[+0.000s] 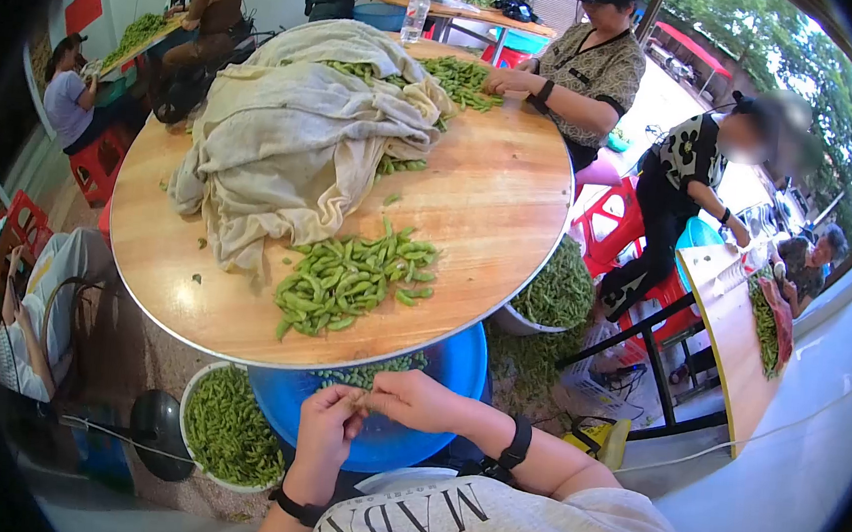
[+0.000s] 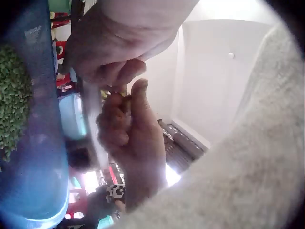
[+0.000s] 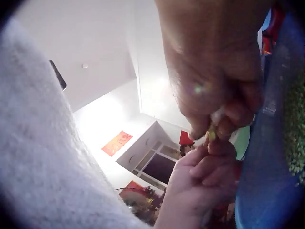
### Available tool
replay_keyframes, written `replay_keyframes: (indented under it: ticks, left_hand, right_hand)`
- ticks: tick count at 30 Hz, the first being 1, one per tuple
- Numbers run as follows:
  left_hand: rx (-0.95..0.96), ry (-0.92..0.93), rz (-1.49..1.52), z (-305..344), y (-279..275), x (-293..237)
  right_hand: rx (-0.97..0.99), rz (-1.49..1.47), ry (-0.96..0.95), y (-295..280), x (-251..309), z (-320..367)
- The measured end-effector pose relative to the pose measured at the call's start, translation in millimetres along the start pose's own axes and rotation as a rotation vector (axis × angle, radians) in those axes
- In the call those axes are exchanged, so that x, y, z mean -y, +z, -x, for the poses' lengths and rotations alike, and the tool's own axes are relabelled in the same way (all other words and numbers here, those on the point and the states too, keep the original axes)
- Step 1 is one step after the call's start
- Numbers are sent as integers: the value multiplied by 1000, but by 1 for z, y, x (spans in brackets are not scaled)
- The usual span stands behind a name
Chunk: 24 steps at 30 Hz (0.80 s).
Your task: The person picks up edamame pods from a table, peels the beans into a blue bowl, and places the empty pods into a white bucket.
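Over the blue basin [image 1: 468, 369], my left hand [image 1: 328, 426] and right hand [image 1: 415, 401] meet at the fingertips. Between them they pinch a small yellow-green soybean pod [image 3: 212, 134], mostly hidden by the fingers. Thumbs and index fingers of both hands press close together around it in the right wrist view. Shelled green beans [image 1: 373, 366] lie in the basin below the hands. On the round table [image 1: 488, 241] ahead, a loose heap of green soybean pods [image 1: 344, 285] lies near the front edge.
A pale cloth [image 1: 287, 125] covers a large mound on the table. A white bucket [image 1: 187, 402] of pods stands left of the basin, another bucket [image 1: 531, 324] to the right. A person [image 1: 587, 69] sits across the table; others work at tables behind. A clear bottle [image 1: 416, 13] stands at the back.
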<state>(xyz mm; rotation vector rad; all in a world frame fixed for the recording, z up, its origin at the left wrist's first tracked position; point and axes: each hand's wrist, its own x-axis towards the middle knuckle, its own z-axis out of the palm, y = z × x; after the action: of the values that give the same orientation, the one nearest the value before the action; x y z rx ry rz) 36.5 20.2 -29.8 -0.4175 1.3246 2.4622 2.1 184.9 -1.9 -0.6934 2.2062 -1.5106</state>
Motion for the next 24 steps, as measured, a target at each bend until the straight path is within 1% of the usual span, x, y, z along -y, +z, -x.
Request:
replay_keyframes:
  ticks: [1, 2, 5, 6, 8, 9, 11, 12, 15, 17, 19, 20, 21, 22, 23, 24]
  left_hand:
    - [16, -35, 28, 0, -1, 1]
    - [17, -24, -7, -1, 0, 3]
    - [-37, 103, -250, -1, 8, 4]
    - [-37, 129, -339, 0, 11, 3]
    - [-33, 122, -364, 3, 15, -4]
    - [-30, 115, -382, 5, 15, -4]
    - [-76, 148, -559, 5, 16, -2]
    - [-90, 174, -648, 6, 16, 0]
    - [-145, 463, -947, 1, -3, 14]
    - [-254, 405, -966, 4, -17, 3]
    - [-371, 453, -1105, 3, -55, 1]
    - [-420, 417, -1197, 6, -72, -5]
    - [-468, 385, -1291, 10, -86, -14]
    - [-539, 277, -1376, 16, -94, -23]
    - [-609, 166, -1458, 22, -99, -33]
    - [-672, 152, -1615, 28, -102, -40]
  right_hand:
    - [29, 24, -34, -3, 0, 0]
    - [68, 114, 43, -11, 7, 0]
    - [-124, 181, -20, -11, 1, -1]
    - [-114, 138, -12, -10, -3, 1]
    - [-79, 27, 16, -9, -8, -2]
    - [-25, -47, 77, -11, -10, -2]
    - [-25, 21, 128, -8, -9, -4]
    - [-41, 68, 95, -3, -15, -3]
    - [-77, 251, 9, 4, -28, -2]
    - [-75, 401, -11, -2, -25, 5]
    - [-141, 371, -71, -24, -8, 4]
    - [-173, 354, -101, -36, -1, 2]
    - [-274, 436, -47, -47, 2, -2]
    - [-407, 453, -79, -58, 1, -10]
    - [-450, 510, -32, -66, -3, -19]
    - [-491, 568, 17, -74, -9, -28]
